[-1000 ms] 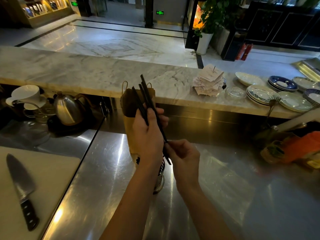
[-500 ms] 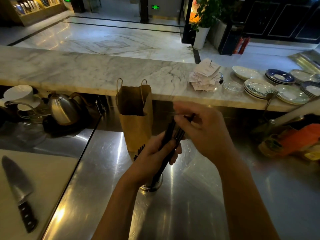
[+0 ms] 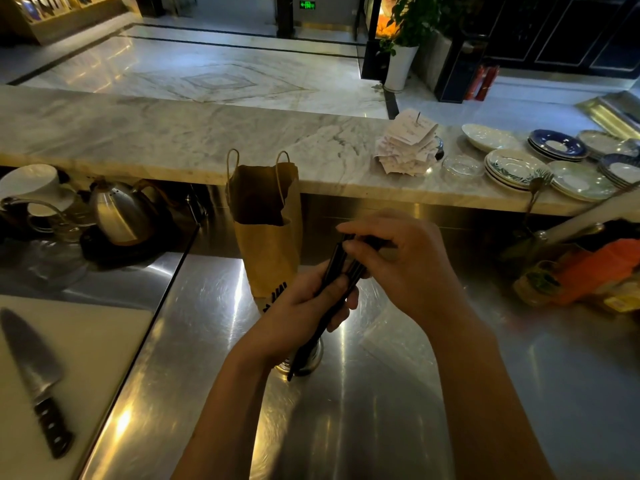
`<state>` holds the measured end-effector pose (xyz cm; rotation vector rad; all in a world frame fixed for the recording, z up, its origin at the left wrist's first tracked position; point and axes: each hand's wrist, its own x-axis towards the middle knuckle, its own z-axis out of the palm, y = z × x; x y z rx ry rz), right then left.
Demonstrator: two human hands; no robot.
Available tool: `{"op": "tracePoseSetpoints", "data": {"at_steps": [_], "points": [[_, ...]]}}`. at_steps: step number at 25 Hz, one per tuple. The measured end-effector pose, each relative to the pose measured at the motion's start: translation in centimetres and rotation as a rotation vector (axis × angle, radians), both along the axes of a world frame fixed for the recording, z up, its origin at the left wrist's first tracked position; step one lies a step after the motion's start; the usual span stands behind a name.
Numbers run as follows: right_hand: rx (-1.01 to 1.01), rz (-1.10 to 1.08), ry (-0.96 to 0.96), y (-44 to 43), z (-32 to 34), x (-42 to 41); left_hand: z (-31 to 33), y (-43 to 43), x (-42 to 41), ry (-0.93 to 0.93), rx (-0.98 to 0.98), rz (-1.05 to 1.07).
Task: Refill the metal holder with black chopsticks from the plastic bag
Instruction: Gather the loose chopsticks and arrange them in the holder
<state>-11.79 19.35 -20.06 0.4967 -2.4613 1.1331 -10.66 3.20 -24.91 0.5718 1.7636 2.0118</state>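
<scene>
A bundle of black chopsticks slants from upper right to lower left over the steel counter. My left hand is wrapped around the bundle's middle. My right hand pinches its upper ends with the fingertips. The lower tips hang in front of the metal holder, whose base shows under my left hand. More black chopstick ends stick out of the holder to the left of my left hand. A clear plastic bag lies flat on the counter to the right of the holder.
A brown paper bag stands just behind the holder. A white cutting board with a knife lies at the left. A steel kettle and white cups sit back left. Stacked plates and receipts rest on the marble ledge; orange packaging lies at right.
The bundle has tipped from upright to slanting with its tips down by the holder. My right hand moved from the bundle's lower end to its upper ends, and my left hand dropped lower.
</scene>
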Motion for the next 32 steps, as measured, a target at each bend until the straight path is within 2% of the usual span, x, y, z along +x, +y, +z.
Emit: {"op": "tracePoseSetpoints", "data": {"at_steps": [6, 14, 18, 20, 24, 28, 30, 32], "points": [[0.038, -0.008, 0.060, -0.1, -0.2, 0.1, 0.4, -0.4, -0.1, 0.049, -0.037, -0.037], [0.121, 0.135, -0.049, 0.4, 0.8, 0.6, 0.2, -1.2, 0.1, 0.080, -0.135, -0.143], [0.240, 0.143, -0.179, 1.4, 1.1, 0.5, 0.0, -1.5, 0.1, 0.088, -0.187, -0.154], [0.252, 0.140, -0.153, 1.3, 1.1, 0.7, 0.1, -1.5, 0.0, 0.107, -0.200, -0.161], [0.050, 0.023, -0.057, 2.0, 1.7, 0.8, -0.3, -1.7, -0.2, 0.104, -0.211, -0.154], [-0.235, -0.113, -0.064, 3.7, 1.7, 0.9, -1.2, -2.9, -0.6, 0.090, -0.261, -0.156], [-0.445, -0.219, -0.062, 5.1, 1.0, 0.6, -1.5, -3.7, -0.7, 0.055, -0.238, -0.141], [-0.732, -0.332, -0.089, 6.6, 0.0, 0.2, -1.8, -4.2, -0.8, -0.041, -0.145, 0.007]]}}
